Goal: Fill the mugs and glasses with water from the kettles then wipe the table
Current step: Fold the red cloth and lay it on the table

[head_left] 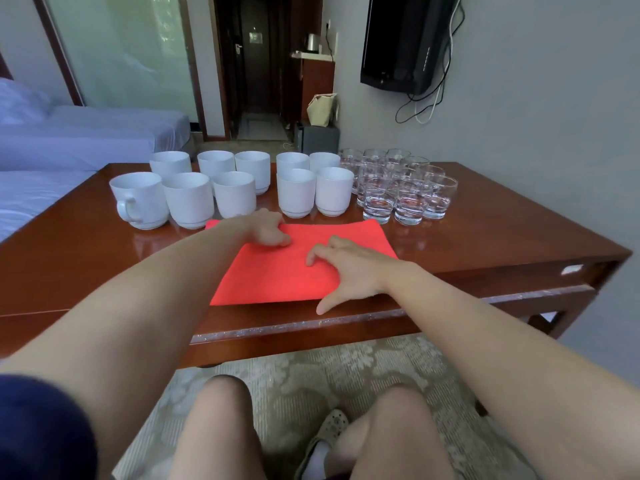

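Your knees, foreground. Red cloth: right hand splayed flat, pressing; left hand curled, perhaps pinching its far edge. Keep pressure even; wipe clear of mugs.

- Cloth lies flat by the table's front edge.
- Left hand rests with curled fingers at the cloth's far edge.
- Right hand lies spread on its right half.
- Mugs stand behind the cloth, with glasses just to their right.
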Demonstrator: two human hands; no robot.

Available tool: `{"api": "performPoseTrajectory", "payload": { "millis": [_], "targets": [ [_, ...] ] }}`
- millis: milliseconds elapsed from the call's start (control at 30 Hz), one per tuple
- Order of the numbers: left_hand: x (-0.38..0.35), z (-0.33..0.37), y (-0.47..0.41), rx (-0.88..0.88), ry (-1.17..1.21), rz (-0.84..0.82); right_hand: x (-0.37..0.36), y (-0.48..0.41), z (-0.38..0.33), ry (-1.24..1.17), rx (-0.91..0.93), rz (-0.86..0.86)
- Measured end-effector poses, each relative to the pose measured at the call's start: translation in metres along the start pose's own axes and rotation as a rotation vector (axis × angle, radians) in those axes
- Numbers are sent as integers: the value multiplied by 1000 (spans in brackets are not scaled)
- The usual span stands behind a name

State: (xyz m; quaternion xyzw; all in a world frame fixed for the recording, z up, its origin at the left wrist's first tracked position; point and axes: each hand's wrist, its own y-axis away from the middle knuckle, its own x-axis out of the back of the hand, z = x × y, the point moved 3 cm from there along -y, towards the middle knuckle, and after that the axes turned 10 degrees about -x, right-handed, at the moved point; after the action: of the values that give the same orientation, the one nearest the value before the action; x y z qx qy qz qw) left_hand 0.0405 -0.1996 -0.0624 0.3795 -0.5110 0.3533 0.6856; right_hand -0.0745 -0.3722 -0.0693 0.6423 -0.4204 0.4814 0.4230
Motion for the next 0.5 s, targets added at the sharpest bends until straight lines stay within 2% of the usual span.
{"api": "performPoseTrajectory", "payload": {
  "millis": [133, 333, 433, 500],
  "targets": [
    [4, 4, 1, 23, 87, -3, -6, 4, -13, 223, 78, 153],
    [15, -3, 10, 19, 386, 63, 7, 15, -9, 274, 133, 287],
    [32, -9, 21, 8, 519, 106, 24, 20, -2, 215, 108, 374],
    [44, -15, 29, 16, 586, 168, 36, 21, 9, 52, 55, 441]
  ]
}}
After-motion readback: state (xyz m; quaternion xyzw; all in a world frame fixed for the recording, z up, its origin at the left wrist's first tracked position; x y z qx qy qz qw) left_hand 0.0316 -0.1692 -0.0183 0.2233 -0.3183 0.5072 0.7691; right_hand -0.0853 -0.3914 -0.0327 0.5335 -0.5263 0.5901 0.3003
